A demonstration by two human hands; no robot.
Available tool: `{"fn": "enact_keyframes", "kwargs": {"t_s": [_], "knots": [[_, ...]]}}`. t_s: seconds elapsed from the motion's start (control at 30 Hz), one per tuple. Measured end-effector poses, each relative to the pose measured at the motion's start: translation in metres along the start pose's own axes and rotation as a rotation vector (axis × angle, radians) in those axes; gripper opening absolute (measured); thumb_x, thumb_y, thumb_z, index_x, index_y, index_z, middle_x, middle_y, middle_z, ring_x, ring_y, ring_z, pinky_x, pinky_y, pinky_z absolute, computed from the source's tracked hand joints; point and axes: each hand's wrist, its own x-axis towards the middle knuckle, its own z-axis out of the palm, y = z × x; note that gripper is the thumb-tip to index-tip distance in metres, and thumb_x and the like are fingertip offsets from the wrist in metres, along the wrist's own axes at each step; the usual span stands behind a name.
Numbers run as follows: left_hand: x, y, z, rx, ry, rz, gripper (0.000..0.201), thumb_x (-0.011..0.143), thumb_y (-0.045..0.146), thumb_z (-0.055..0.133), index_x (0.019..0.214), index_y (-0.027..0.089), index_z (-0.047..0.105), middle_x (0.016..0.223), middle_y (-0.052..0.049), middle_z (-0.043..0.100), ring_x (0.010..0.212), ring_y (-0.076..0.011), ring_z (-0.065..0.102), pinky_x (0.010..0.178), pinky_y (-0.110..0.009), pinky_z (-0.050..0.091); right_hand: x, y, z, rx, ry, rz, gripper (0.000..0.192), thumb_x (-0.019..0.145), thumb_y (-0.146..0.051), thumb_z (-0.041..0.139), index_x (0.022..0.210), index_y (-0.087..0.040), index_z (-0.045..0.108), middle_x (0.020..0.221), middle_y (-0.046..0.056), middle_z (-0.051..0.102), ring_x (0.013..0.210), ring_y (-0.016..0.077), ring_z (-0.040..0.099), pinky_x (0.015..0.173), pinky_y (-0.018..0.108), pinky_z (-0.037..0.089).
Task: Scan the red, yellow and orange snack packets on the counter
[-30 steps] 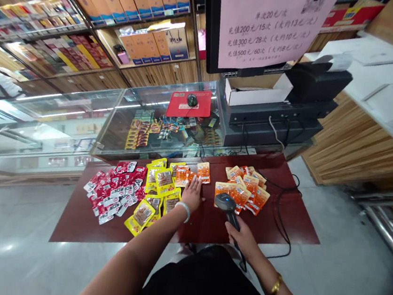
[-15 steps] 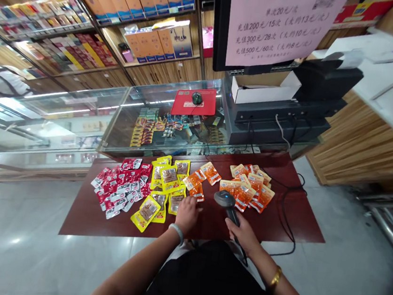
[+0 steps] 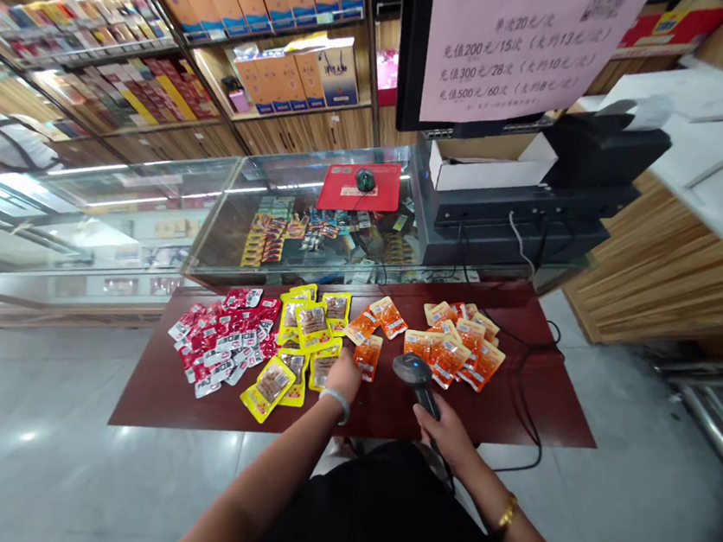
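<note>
1. the left hand (image 3: 344, 376) is pinching the lower edge of an orange packet (image 3: 367, 355), holding it up off the dark red table (image 3: 152, 386), with a pale bangle showing on the wrist.
2. the right hand (image 3: 447, 433) is wrapping closed around the handle of a black barcode scanner (image 3: 415, 373), whose head is sitting just right of the held packet and pointing toward it.
3. the scanner's cable (image 3: 530, 429) is looping across the right part of the table and trailing off its near edge.
4. two more orange packets (image 3: 377, 316) are lying just beyond the held one, and a larger orange pile (image 3: 461, 348) is lying to the right of the scanner head.
5. a cluster of yellow packets (image 3: 305, 339) is lying just left of the left hand, some overlapping, and a heap of red packets (image 3: 223, 342) is lying further left, touching the yellow ones.
6. behind the table a glass counter (image 3: 243, 214) is standing, with a red mouse pad (image 3: 359, 188) and a mouse on top.
7. a black till (image 3: 525, 211) is sitting to the right of the pad, under a pink price notice (image 3: 524, 46).
</note>
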Motion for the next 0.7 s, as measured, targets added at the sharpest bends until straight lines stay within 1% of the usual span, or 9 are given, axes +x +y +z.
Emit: {"fn": "enact_keyframes", "kwargs": {"t_s": [0.1,0.2,0.23,0.3,0.4,0.5,0.6,0.7], "knots": [[-0.006,-0.017,0.003,-0.11,-0.065,-0.007,0.034,0.081,0.026,0.067,0.111,0.015,0.055,0.104,-0.013,0.071,0.093,-0.0214,0.068,0.075,-0.027,0.046,0.0,-0.002,0.001,0.006,-0.018,-0.005,0.044,0.079,-0.054,0.065,0.105,-0.021,0.053,0.047,-0.011,0.043,0.039,0.0096,0.039,0.042,0.022,0.032],[-0.017,-0.03,0.018,-0.253,-0.161,0.04,0.03,0.081,0.019,0.067,0.109,0.017,0.059,0.101,-0.008,0.074,0.089,-0.0174,0.07,0.075,-0.024,0.049,0.001,-0.007,0.003,0.008,-0.041,-0.012,0.039,0.078,-0.054,0.066,0.096,-0.022,0.055,0.048,-0.01,0.044,0.039,0.01,0.04,0.043,0.023,0.033],[-0.021,-0.033,0.024,-0.309,-0.189,0.073,0.028,0.081,0.017,0.066,0.109,0.017,0.06,0.102,-0.007,0.074,0.089,-0.0163,0.07,0.075,-0.024,0.05,0.001,-0.01,0.005,0.009,-0.051,-0.016,0.039,0.078,-0.054,0.067,0.096,-0.022,0.055,0.049,-0.01,0.045,0.04,0.0101,0.04,0.043,0.023,0.033],[-0.027,-0.033,0.035,-0.396,-0.204,0.132,0.026,0.082,0.015,0.064,0.108,0.018,0.061,0.104,-0.006,0.074,0.089,-0.0155,0.07,0.077,-0.024,0.052,0.001,-0.015,0.007,0.008,-0.065,-0.02,0.039,0.078,-0.053,0.067,0.098,-0.022,0.055,0.051,-0.009,0.046,0.04,0.0101,0.041,0.042,0.023,0.033],[-0.031,-0.022,0.043,-0.435,-0.157,0.181,0.023,0.081,0.016,0.064,0.104,0.019,0.063,0.105,-0.005,0.074,0.09,-0.0155,0.07,0.079,-0.025,0.053,0.001,-0.02,0.009,0.001,-0.07,-0.023,0.042,0.078,-0.051,0.067,0.105,-0.021,0.054,0.052,-0.009,0.046,0.039,0.0093,0.039,0.041,0.022,0.032],[-0.03,-0.007,0.043,-0.448,-0.134,0.24,0.018,0.08,0.017,0.064,0.098,0.019,0.064,0.1,-0.004,0.074,0.089,-0.0156,0.069,0.082,-0.027,0.052,0.002,-0.019,0.006,0.004,-0.079,-0.026,0.046,0.08,-0.052,0.065,0.111,-0.02,0.054,0.05,-0.01,0.044,0.038,0.0089,0.038,0.04,0.022,0.031],[-0.027,0.007,0.045,-0.507,-0.148,0.276,0.019,0.08,0.017,0.064,0.099,0.019,0.064,0.099,-0.004,0.074,0.09,-0.0158,0.069,0.084,-0.027,0.052,0.004,-0.016,-0.003,0.017,-0.076,-0.023,0.048,0.08,-0.053,0.064,0.112,-0.018,0.052,0.048,-0.011,0.042,0.037,0.0086,0.037,0.039,0.021,0.031],[-0.022,0.022,0.052,-0.588,-0.163,0.275,0.024,0.078,0.017,0.067,0.102,0.018,0.066,0.1,-0.005,0.074,0.09,-0.017,0.069,0.084,-0.028,0.052,0.006,-0.013,-0.015,0.033,-0.042,-0.022,0.048,0.08,-0.054,0.064,0.11,-0.018,0.052,0.048,-0.012,0.042,0.037,0.0083,0.038,0.04,0.021,0.031]]}}
